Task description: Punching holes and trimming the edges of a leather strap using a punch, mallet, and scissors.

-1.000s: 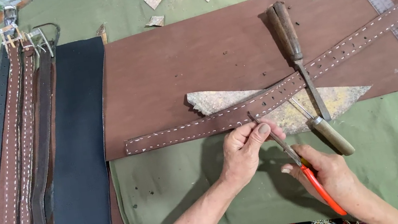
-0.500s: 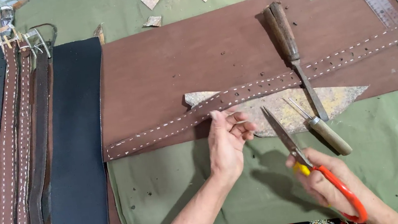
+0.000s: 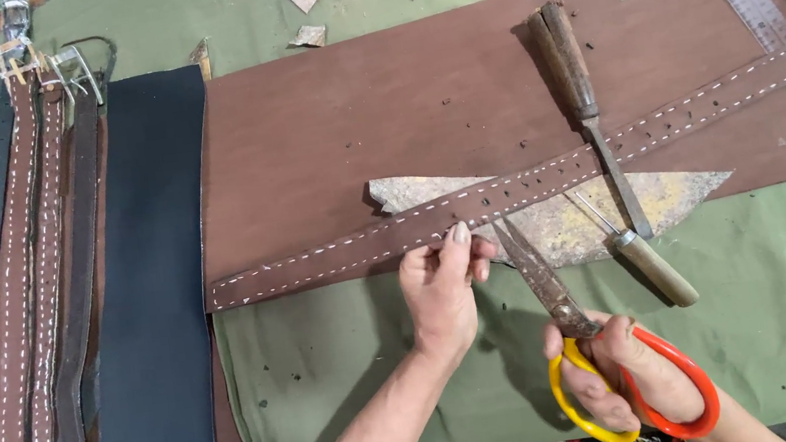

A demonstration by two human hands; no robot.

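Observation:
A long brown leather belt strap (image 3: 604,150) with white stitching and punched holes lies slanted across a large brown leather sheet (image 3: 382,132). My left hand (image 3: 441,285) pinches the strap's lower edge near its middle. My right hand (image 3: 622,373) grips scissors (image 3: 566,330) with yellow and orange handles; the blades are together and point up toward the strap, just right of my left fingers. A pale triangular leather scrap (image 3: 563,220) lies under the strap.
Two wooden-handled tools lie by the strap: a long dark chisel (image 3: 583,98) across it and a small awl (image 3: 642,255) below. Several finished belts (image 3: 30,276) and a black leather strip (image 3: 151,281) lie left. A clear ruler (image 3: 781,43) sits far right on green cloth (image 3: 783,303).
The strap has slid left across the sheet. My left hand moved up to pinch its edge. The scissors drew back from the strap, then came up beside my left fingers.

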